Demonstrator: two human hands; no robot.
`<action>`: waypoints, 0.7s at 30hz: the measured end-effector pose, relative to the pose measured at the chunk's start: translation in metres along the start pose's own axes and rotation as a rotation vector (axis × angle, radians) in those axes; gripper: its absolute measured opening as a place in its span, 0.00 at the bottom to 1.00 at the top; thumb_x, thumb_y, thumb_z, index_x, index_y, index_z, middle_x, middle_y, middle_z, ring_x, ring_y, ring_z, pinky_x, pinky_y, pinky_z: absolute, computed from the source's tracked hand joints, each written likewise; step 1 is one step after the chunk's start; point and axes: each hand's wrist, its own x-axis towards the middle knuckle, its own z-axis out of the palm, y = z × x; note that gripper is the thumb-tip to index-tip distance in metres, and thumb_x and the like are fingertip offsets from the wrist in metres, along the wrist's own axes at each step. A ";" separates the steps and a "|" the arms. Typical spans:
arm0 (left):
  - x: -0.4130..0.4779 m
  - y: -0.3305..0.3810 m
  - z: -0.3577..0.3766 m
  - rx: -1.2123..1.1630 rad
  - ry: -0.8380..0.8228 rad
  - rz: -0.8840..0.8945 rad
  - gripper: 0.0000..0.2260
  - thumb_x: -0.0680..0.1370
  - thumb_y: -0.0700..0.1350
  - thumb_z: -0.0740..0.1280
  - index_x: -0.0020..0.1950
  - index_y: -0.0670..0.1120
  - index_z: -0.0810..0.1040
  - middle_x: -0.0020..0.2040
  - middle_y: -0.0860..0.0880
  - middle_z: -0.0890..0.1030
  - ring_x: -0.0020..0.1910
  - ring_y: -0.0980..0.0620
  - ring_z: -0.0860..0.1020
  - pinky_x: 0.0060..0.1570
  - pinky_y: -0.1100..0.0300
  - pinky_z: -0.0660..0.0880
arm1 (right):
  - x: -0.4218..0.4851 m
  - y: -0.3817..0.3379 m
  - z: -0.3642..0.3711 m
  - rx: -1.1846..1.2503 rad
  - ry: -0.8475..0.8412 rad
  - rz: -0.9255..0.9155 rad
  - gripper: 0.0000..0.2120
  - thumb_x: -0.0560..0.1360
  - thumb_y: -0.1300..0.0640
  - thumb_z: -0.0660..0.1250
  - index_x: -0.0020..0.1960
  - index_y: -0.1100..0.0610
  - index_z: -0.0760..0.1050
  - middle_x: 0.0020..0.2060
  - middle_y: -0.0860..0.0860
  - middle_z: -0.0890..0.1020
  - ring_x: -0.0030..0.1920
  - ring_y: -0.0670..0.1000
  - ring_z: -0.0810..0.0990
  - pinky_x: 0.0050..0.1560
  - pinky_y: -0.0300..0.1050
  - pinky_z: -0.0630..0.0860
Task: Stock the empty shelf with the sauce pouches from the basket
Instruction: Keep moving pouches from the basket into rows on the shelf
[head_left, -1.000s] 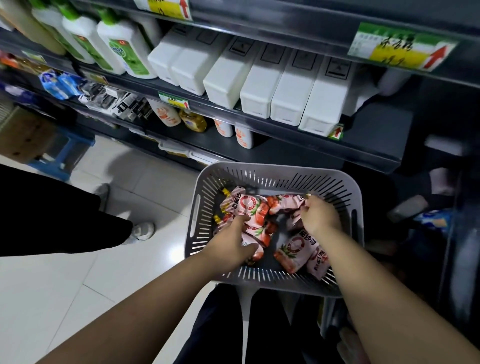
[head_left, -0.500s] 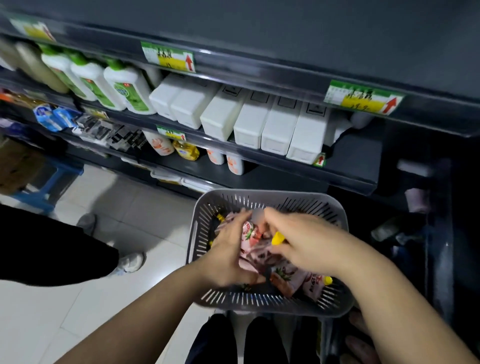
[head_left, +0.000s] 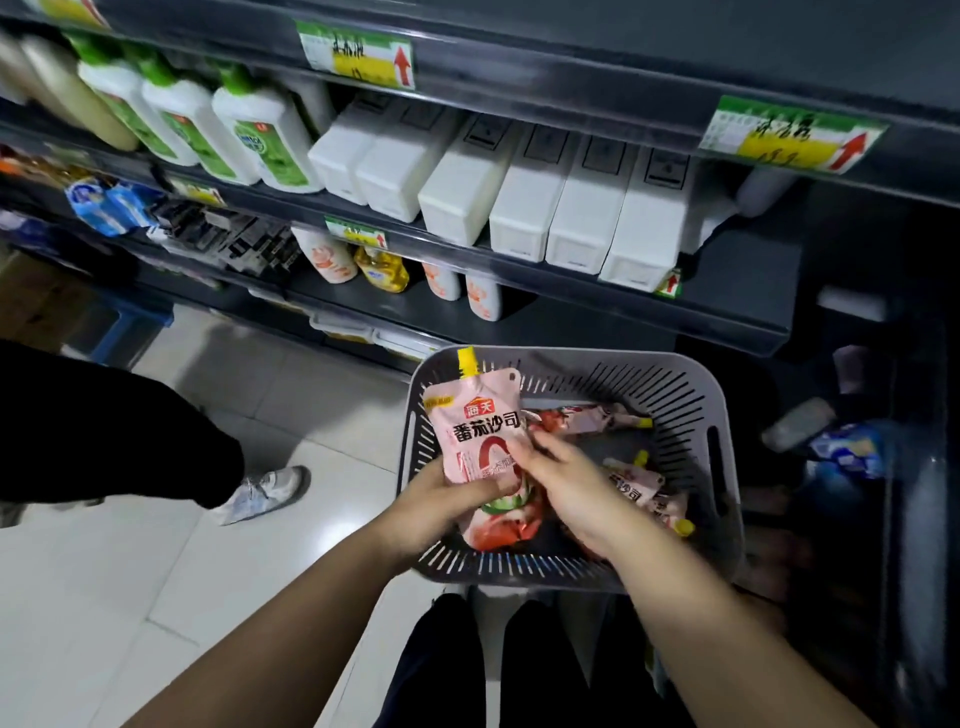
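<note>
**Item:** sauce pouch (head_left: 475, 415), pink, yellow cap (head_left: 466, 360) uppermost, label facing the camera.

**Change noted:** a second ago both hands were down among the loose pouches in the basket (head_left: 691, 384). One pouch now stands lifted upright above the basket's left half. Judgement: the pick is made, but nothing has reached the shelf yet.

**Hold:** left hand (head_left: 436, 499) grips the pouch from below, fingers wrapped around its lower part. Right hand (head_left: 566, 483) meets it from the right, fingers (head_left: 524, 447) pinched on the lower right edge. Another pouch (head_left: 498, 525) shows beneath the first. Whether the left hand also carries it cannot be told.

**Position:** the pouch is between the two hands, over the basket and well short of the shelving.

**Remaining stock:** more pouches lie flat in the basket, some towards the back (head_left: 587, 418) and some on the right (head_left: 636, 480).

**Destination, judged:** a bare stretch of shelf (head_left: 748, 280) lies right of the white boxes (head_left: 524, 202). It is the nearest open space.
</note>
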 end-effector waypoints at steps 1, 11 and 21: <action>0.002 -0.002 0.000 0.007 0.020 0.004 0.15 0.76 0.38 0.71 0.62 0.40 0.78 0.56 0.41 0.85 0.54 0.43 0.84 0.51 0.55 0.81 | 0.002 0.007 0.005 0.027 0.024 -0.007 0.24 0.70 0.40 0.71 0.64 0.44 0.75 0.55 0.37 0.79 0.57 0.40 0.79 0.60 0.43 0.76; 0.026 -0.022 -0.003 -0.073 0.198 0.005 0.18 0.73 0.35 0.73 0.62 0.37 0.76 0.54 0.38 0.84 0.52 0.39 0.84 0.52 0.48 0.81 | 0.045 0.047 -0.031 0.275 0.126 0.193 0.20 0.72 0.41 0.71 0.57 0.53 0.82 0.49 0.53 0.87 0.48 0.55 0.86 0.46 0.51 0.83; 0.037 -0.037 -0.013 -0.123 0.278 -0.037 0.16 0.75 0.39 0.73 0.62 0.40 0.76 0.52 0.40 0.85 0.49 0.39 0.85 0.45 0.48 0.82 | 0.140 0.067 -0.073 0.341 0.418 0.472 0.25 0.75 0.43 0.70 0.66 0.57 0.73 0.59 0.57 0.81 0.52 0.57 0.81 0.46 0.50 0.79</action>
